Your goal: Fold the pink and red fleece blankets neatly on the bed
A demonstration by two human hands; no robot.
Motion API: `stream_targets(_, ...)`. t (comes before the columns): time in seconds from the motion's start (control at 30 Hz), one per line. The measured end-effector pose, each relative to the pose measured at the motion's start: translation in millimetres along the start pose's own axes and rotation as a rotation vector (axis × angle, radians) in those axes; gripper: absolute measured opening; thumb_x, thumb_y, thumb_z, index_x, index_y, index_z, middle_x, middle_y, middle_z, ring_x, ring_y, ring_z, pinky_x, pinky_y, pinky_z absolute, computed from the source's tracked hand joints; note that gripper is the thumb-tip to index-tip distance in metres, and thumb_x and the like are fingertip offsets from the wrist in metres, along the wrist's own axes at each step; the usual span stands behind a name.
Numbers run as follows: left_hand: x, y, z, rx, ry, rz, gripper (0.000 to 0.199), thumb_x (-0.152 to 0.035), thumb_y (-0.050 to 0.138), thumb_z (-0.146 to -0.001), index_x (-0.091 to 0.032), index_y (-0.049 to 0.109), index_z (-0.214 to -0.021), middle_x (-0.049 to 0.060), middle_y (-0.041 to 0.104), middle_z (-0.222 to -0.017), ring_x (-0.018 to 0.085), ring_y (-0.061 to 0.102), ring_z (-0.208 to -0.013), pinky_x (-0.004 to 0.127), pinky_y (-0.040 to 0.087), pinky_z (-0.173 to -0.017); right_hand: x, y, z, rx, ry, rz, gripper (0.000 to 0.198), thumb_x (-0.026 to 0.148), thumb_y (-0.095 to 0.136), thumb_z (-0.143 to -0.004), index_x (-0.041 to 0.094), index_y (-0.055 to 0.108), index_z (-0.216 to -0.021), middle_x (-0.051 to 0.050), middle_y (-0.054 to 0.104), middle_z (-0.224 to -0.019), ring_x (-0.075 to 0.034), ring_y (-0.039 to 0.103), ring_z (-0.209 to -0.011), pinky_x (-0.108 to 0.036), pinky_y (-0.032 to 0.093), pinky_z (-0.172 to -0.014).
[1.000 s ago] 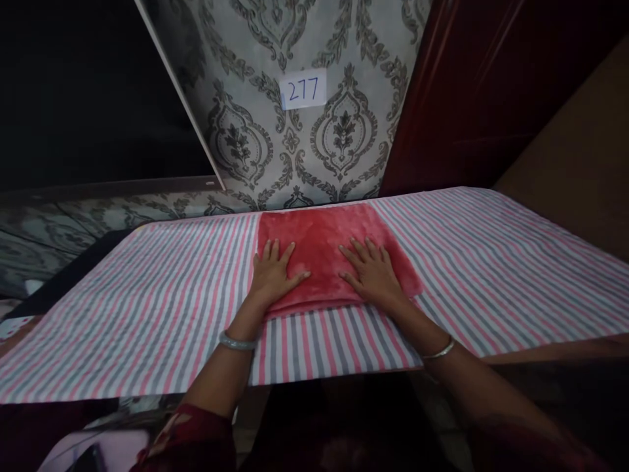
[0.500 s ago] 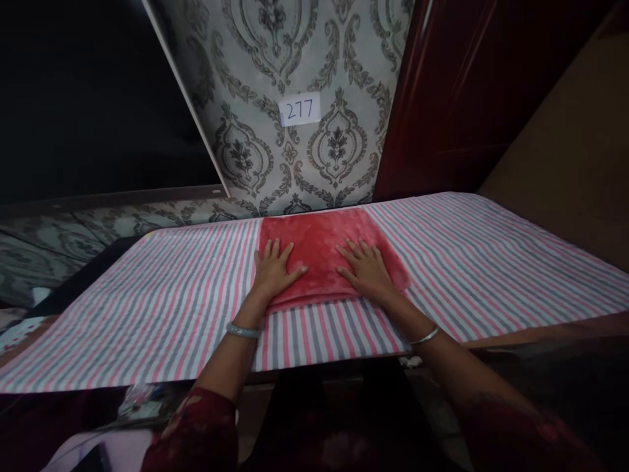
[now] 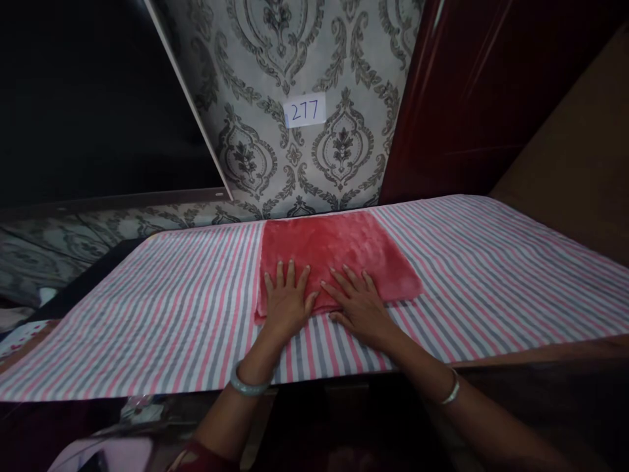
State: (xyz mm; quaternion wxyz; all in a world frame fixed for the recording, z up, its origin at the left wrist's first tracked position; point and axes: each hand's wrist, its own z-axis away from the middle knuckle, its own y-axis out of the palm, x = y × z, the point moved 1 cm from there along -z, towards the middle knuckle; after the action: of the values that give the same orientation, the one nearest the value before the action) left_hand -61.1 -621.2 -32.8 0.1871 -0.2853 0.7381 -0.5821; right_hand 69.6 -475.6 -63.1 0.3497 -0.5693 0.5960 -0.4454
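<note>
A folded red plush cloth (image 3: pixel 324 242) lies flat on a striped cloth (image 3: pixel 196 295) of pink, grey and white that covers the table. My left hand (image 3: pixel 287 301) rests palm down on the plush cloth's front left part, fingers spread. My right hand (image 3: pixel 361 305) lies across its front edge, with the fingers stretched out over the cloth and the palm partly over the stripes. Neither hand grips anything. Parts of the front edge are hidden under both hands.
Behind the table is a patterned wall with a paper label (image 3: pixel 304 110) reading 277. A large dark screen (image 3: pixel 98 98) hangs at the left. A dark red glossy panel (image 3: pixel 457 98) stands at the back right.
Both hands have slid toward me, from the plush cloth's middle to its front edge. That front edge now lies flatter and a little nearer to me. The view has shifted slightly.
</note>
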Motion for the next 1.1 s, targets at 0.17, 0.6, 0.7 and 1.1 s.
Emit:
stream_targets(0.17,0,-5,-1,-0.010,0.000,-0.007,0.061,-0.048,0.046,-0.099,-0.027,0.041,-0.156,0.015,0.033,-0.165,0.042,0.024,-0.153,0.072,0.020,-0.118,2,0,0,-0.007,0.009,-0.028,0.062,0.044,0.061,-0.095,0.035,0.044,-0.154,-0.005,0.033,-0.165,-0.033,0.021,-0.154,-0.063,0.016,-0.121)
stream_targets(0.6,4,-2,-2,-0.043,0.001,0.011,0.060,-0.047,0.046,-0.098,-0.025,0.045,-0.154,0.016,0.035,-0.163,0.043,0.026,-0.152,0.072,0.022,-0.118,-78,-27,-13,-0.031,0.388,0.059,0.056,0.044,0.043,-0.102,0.020,0.047,-0.153,-0.016,0.039,-0.161,-0.034,0.031,-0.150,-0.058,0.031,-0.116)
stream_targets(0.7,3,-3,-2,-0.027,-0.003,0.014,0.060,-0.046,0.048,-0.098,-0.025,0.044,-0.154,0.016,0.035,-0.163,0.043,0.026,-0.152,0.072,0.023,-0.117,-83,-14,-7,-0.014,0.409,0.072,0.056,0.045,0.041,-0.103,0.022,0.044,-0.155,-0.013,0.033,-0.164,-0.032,0.028,-0.152,-0.055,0.037,-0.113)
stream_targets(1.1,30,-11,21,-0.018,0.190,0.018,0.071,-0.047,0.058,-0.093,-0.026,0.037,-0.157,0.015,0.032,-0.165,0.038,0.026,-0.153,0.067,0.021,-0.120,-106,-8,25,-0.112,0.155,-0.076,0.061,0.048,0.045,-0.101,0.020,0.042,-0.155,-0.013,0.035,-0.163,-0.031,0.024,-0.153,-0.054,0.035,-0.118)
